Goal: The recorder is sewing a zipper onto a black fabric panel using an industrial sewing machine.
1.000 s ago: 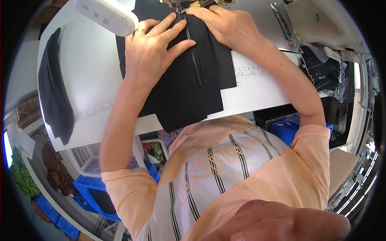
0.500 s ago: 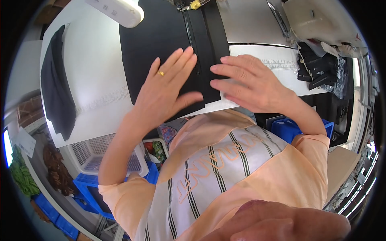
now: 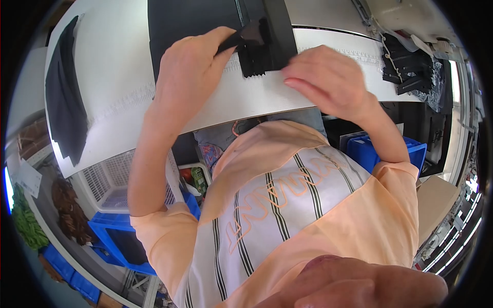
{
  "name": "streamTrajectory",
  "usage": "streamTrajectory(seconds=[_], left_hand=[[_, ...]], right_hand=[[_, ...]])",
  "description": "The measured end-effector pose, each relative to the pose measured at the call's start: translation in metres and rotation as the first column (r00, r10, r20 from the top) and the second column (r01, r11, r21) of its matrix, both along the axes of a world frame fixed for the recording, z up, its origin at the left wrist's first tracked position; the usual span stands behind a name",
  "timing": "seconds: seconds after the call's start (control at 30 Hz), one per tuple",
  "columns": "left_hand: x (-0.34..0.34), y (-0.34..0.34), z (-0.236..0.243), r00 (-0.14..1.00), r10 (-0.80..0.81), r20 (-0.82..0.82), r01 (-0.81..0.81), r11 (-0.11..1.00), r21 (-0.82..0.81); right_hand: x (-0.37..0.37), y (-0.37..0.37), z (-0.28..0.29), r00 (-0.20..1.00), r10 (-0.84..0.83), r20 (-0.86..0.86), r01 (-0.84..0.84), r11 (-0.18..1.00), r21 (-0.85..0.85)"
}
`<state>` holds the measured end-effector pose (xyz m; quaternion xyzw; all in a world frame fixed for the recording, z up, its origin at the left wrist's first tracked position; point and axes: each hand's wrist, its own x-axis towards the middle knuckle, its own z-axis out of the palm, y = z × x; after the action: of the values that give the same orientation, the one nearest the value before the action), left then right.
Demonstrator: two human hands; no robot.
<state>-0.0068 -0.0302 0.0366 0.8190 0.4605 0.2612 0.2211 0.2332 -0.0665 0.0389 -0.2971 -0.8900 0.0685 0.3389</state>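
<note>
With the left hand [image 3: 189,72] pinched, thumb to fingers, on the turned-up lower part of the black fabric [image 3: 192,18] spread on the white table [image 3: 236,97], lift gently and avoid dragging at the zipper [image 3: 239,13] set into it. With the right hand [image 3: 328,82], blurred at the fabric's right edge, press lightly against skewing; cannot tell whether closed on that edge or merely brushing it.

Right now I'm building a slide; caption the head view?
Left hand holding a raised part of black zippered fabric on a white worktable, right hand alongside.
</note>
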Motion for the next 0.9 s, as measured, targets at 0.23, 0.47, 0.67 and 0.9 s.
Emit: streamTrajectory(seconds=[0.23, 0.47, 0.67, 0.9], left_hand=[[-0.001, 0.015, 0.009, 0.996, -0.037, 0.079, 0.048, 0.987, -0.152], [0.000, 0.016, 0.010, 0.997, -0.027, 0.069, 0.038, 0.984, -0.172], [0.000, 0.013, 0.012, 1.000, 0.000, 0.028, 0.006, 0.976, -0.216], [0.003, 0.004, 0.018, 1.000, 0.001, 0.003, 0.000, 0.984, -0.177]], right_hand=[[-0.037, 0.017, -0.025, 0.999, -0.049, 0.005, 0.049, 0.998, -0.029], [-0.039, 0.013, -0.031, 0.996, -0.090, -0.009, 0.089, 0.996, -0.021], [-0.036, 0.010, -0.040, 0.995, -0.063, 0.081, 0.044, 0.977, 0.210], [-0.033, 0.007, -0.039, 0.987, -0.046, 0.152, 0.011, 0.974, 0.225]])
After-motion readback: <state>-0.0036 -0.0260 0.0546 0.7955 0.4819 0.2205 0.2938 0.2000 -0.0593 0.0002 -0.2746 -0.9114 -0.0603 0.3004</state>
